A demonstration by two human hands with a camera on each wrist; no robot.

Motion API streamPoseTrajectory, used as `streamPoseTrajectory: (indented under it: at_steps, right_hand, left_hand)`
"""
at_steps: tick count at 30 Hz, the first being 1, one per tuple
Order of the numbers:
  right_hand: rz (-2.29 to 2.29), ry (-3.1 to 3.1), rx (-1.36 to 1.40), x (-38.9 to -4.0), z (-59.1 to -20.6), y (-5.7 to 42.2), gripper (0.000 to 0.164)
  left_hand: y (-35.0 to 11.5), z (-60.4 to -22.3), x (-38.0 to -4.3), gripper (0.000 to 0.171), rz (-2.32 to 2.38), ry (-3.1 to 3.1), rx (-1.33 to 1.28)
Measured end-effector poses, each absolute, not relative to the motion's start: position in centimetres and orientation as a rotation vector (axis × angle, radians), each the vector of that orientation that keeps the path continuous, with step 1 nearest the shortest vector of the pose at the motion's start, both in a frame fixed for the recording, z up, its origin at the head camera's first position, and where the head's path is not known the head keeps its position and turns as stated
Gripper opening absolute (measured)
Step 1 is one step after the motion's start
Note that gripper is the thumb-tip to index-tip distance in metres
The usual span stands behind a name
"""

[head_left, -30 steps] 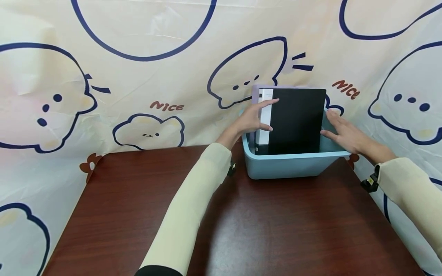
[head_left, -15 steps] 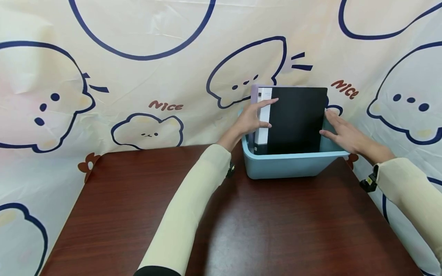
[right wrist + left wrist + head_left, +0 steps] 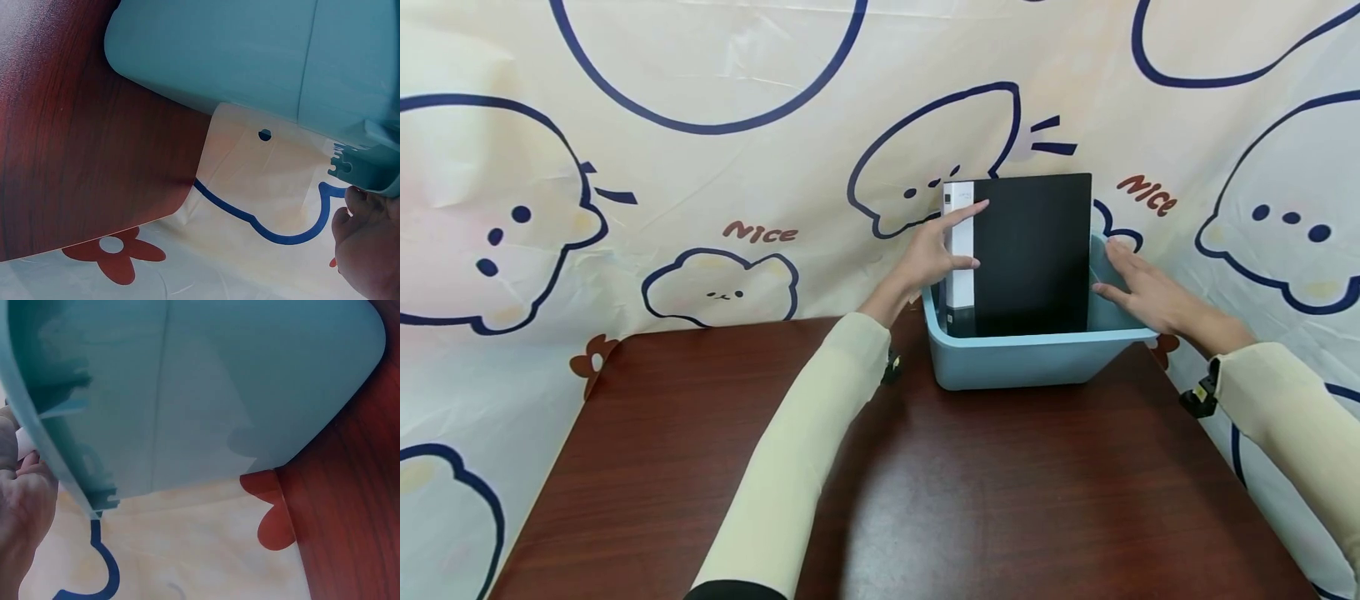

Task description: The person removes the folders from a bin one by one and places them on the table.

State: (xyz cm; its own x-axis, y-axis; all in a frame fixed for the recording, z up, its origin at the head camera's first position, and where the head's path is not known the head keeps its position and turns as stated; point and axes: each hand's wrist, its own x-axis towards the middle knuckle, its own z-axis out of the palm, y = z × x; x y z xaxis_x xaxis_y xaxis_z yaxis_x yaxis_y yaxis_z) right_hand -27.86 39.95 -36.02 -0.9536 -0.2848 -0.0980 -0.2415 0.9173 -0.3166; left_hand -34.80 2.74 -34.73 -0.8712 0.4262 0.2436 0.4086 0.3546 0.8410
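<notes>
i have the left hand (image 3: 928,250) pinching the binder (image 3: 1037,258) across its spine (image 3: 959,287) — likely for control — upright inside the bin (image 3: 1015,367); the right hand (image 3: 1146,287), fingers extended, rests at the bin's right side, perhaps steadying it.

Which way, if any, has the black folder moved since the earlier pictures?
Yes: in the head view, the black folder has shifted left and up, judged against the blue tub.

Table (image 3: 1000,483) | reddish-brown, wood-grained, glossy | on it: light-blue bin (image 3: 1015,365), far right
</notes>
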Motion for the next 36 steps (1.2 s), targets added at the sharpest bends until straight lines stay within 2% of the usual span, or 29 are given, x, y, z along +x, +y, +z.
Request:
streamPoseTrajectory:
  at_steps: [11, 31, 36]
  right_hand:
    - [-0.428, 2.946, -0.419, -27.8, -36.1, 39.9, 0.089]
    - [-0.411, 2.967, -0.446, -28.1, -36.2, 40.0, 0.088]
    - [-0.401, 2.964, -0.438, -28.2, -36.2, 40.0, 0.087]
  left_hand:
    - [1.3, -32.9, -34.6, 0.098, 1.613, 2.6, 0.72]
    - [-1.7, -28.1, -35.0, 0.093, 1.717, 2.633, 0.824]
    - [-2.2, -26.9, -34.8, 0.094, 1.803, 2.575, 0.76]
